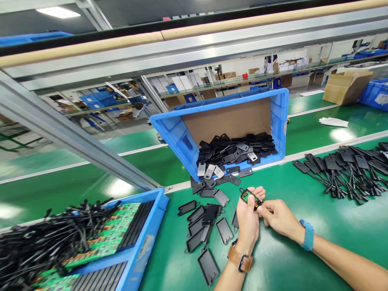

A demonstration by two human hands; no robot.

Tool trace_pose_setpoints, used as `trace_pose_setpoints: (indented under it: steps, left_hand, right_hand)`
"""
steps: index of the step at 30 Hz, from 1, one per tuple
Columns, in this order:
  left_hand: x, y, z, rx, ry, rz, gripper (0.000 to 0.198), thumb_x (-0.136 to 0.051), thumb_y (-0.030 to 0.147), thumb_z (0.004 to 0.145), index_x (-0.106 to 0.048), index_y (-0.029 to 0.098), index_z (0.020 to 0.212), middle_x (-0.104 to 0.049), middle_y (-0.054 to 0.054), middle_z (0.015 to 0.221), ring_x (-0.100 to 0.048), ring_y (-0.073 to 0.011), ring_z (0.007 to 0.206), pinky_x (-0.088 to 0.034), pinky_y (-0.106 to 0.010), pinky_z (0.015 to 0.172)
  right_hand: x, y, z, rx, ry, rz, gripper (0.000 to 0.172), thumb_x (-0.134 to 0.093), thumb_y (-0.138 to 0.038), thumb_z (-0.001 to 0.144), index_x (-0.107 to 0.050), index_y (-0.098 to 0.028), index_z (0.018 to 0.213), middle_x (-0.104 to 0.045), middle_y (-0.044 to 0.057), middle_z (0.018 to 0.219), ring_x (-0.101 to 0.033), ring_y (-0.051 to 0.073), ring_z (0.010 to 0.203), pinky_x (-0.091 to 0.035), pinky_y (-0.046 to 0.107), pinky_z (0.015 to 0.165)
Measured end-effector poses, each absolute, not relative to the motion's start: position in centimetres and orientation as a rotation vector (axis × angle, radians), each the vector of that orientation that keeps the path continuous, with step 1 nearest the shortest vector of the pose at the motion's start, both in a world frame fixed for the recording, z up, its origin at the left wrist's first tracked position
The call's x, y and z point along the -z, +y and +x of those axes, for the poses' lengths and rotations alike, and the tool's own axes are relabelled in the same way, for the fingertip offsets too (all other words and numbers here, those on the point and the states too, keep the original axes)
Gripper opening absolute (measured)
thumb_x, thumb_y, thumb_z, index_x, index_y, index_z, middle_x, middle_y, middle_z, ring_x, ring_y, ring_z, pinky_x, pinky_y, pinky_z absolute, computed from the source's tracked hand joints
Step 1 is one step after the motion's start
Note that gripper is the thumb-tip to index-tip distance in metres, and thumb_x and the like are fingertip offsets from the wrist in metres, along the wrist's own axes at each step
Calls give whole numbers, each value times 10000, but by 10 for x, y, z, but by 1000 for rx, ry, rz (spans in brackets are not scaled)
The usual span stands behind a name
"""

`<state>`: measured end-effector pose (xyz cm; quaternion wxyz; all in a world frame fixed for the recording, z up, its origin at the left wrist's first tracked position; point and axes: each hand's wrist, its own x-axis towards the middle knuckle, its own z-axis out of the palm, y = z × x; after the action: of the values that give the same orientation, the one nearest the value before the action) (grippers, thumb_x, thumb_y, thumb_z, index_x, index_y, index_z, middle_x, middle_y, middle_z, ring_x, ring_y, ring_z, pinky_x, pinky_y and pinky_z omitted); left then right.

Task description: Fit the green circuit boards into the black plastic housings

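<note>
My left hand (247,216) is closed round a small green circuit board (247,197) set in a black shell, held upright above the green table. My right hand (277,218) pinches the board's lower right edge with its fingertips. Several flat black plastic shells (209,226) lie loose on the table just left of my hands. A blue crate (169,129) tipped on its side behind them spills more black shells (236,151) onto the table.
A blue tray (145,238) at the front left holds green boards and a heap of black cables (45,238). Assembled black pieces with cables (348,169) lie at the right. A metal frame post (75,141) slants across the left. A cardboard box (345,87) stands far right.
</note>
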<state>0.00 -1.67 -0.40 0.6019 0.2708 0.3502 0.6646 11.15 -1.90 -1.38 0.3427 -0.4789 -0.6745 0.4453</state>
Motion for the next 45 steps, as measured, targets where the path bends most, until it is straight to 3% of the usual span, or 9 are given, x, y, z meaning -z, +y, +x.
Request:
trace_pose_setpoints:
  steps: [6, 11, 19, 26, 30, 35, 39, 45]
  left_hand:
    - [5, -19, 3, -1552, 809, 680, 366, -723, 428, 827, -632, 157, 1055, -713, -158, 1139, -670, -278, 1079, -451, -461, 1016]
    - [0, -19, -1, -1498, 809, 647, 345, -709, 410, 842, -623, 169, 1073, -702, -164, 1194, -633, -294, 1167, -415, -466, 1054]
    - [-1, -22, 0, -1419, 796, 622, 372, -737, 406, 810, -633, 160, 1070, -719, -179, 1160, -619, -314, 1187, -407, -475, 1053]
    - [-5, -14, -8, -1497, 767, 512, 304, -736, 354, 818, -643, 150, 1024, -724, -178, 1147, -627, -310, 1187, -385, -487, 1086]
    - [-4, -8, -15, -1555, 767, 415, 234, -720, 289, 829, -642, 138, 989, -724, -190, 1141, -645, -303, 1166, -385, -483, 1096]
    - [1, -8, -12, -1517, 791, 396, 207, -696, 289, 848, -640, 141, 981, -726, -185, 1137, -649, -305, 1158, -408, -492, 1074]
    - [2, -10, -9, -1494, 797, 415, 252, -718, 321, 834, -635, 143, 992, -729, -181, 1127, -652, -304, 1150, -414, -487, 1058]
    - [4, -12, -6, -1444, 821, 520, 351, -755, 383, 796, -643, 151, 1035, -723, -173, 1147, -642, -306, 1148, -431, -470, 1026]
  right_hand:
    - [15, -15, 115, -1129, -1778, -1251, 411, -513, -388, 948, -528, -175, 597, -536, -15, 538, -422, 111, 515, -280, 246, 527]
    - [12, -11, 117, -1249, -1707, -1020, 300, -539, -418, 946, -554, -175, 771, -552, -15, 688, -440, 122, 615, -338, 240, 583]
    - [16, -12, 117, -1232, -1648, -1018, 316, -563, -487, 930, -626, -183, 871, -579, 6, 732, -483, 160, 674, -388, 272, 617]
    - [10, -1, 124, -1598, -1219, -957, 406, -611, -572, 884, -622, -168, 848, -621, 24, 758, -545, 143, 677, -429, 269, 639]
    - [11, 10, 135, -1758, -864, -926, 372, -754, -492, 782, -642, -161, 905, -641, 30, 796, -569, 120, 657, -445, 253, 635]
    - [22, 16, 139, -1712, -849, -939, 406, -851, -395, 681, -631, -174, 942, -604, -19, 715, -546, 109, 627, -425, 241, 614]
    - [21, 14, 136, -1593, -1055, -997, 415, -778, -490, 756, -621, -156, 947, -590, -17, 664, -518, 115, 590, -421, 258, 597]
    - [10, 1, 124, -1481, -1443, -973, 425, -626, -574, 875, -616, -162, 979, -624, 27, 839, -557, 137, 708, -465, 282, 669]
